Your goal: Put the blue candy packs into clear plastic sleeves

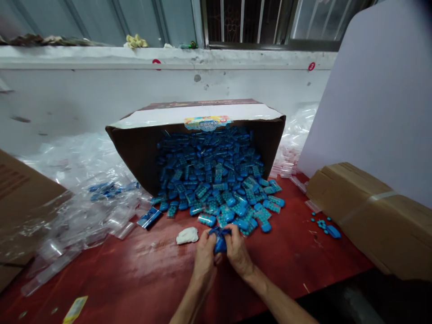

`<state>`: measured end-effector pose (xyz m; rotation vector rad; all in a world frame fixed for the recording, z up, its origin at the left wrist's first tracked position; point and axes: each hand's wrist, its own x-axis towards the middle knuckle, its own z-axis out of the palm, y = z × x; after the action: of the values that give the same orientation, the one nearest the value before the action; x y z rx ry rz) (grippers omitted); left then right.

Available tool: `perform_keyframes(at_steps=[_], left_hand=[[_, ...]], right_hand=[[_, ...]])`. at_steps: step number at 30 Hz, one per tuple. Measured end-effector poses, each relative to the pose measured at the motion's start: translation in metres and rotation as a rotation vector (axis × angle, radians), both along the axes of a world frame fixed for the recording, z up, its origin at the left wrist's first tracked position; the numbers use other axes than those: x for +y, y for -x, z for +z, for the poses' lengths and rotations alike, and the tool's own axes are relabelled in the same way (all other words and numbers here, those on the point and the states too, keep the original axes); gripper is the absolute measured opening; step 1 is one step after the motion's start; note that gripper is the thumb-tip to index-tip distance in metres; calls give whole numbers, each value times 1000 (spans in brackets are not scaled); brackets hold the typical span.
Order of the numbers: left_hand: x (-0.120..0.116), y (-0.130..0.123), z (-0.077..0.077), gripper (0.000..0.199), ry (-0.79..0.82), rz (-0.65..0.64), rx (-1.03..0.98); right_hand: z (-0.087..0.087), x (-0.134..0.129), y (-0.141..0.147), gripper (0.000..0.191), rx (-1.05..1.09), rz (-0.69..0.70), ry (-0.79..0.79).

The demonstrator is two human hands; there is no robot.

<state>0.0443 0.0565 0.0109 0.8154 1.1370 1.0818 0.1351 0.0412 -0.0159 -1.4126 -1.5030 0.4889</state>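
Observation:
Both of my hands meet over the front of the red table [145, 279]. Between them is a small dark blue packet [221, 243]. The fingers of my left hand [204, 249] pinch its left edge, and those of my right hand [238, 252] pinch its right edge. Just beyond my fingertips lies a spilled heap of small blue cases in clear wrap [216, 180], coming out of a cardboard box [135, 153] tipped on its side. A crumpled white wad [187, 236] rests left of my left hand. Farther left is a flat dark blue packet [149, 218].
Clear plastic sleeves [101, 211] are piled at the left, beside a cardboard carton [23, 202]. Flattened cardboard [364, 216] lies at the right, near loose blue beads [323, 224] and a blue case [333, 231]. A white panel [378, 112] stands behind it. A yellow label [76, 309] lies front left.

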Motion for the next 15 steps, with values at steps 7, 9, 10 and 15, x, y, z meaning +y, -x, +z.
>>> perform_keyframes(at_steps=[7, 9, 10, 15], left_hand=[[22, 6, -28, 11, -306, -199, 867], [31, 7, -35, 15, -280, -224, 961], [36, 7, -37, 17, -267, -240, 1014], [57, 12, -32, 28, -223, -317, 1243]], right_hand=[[-9, 20, -24, 18, -516, 42, 234], [-15, 26, -21, 19, -572, 31, 262], [-18, 30, -19, 19, -603, 24, 275], [-20, 47, -14, 20, -715, -3, 317]])
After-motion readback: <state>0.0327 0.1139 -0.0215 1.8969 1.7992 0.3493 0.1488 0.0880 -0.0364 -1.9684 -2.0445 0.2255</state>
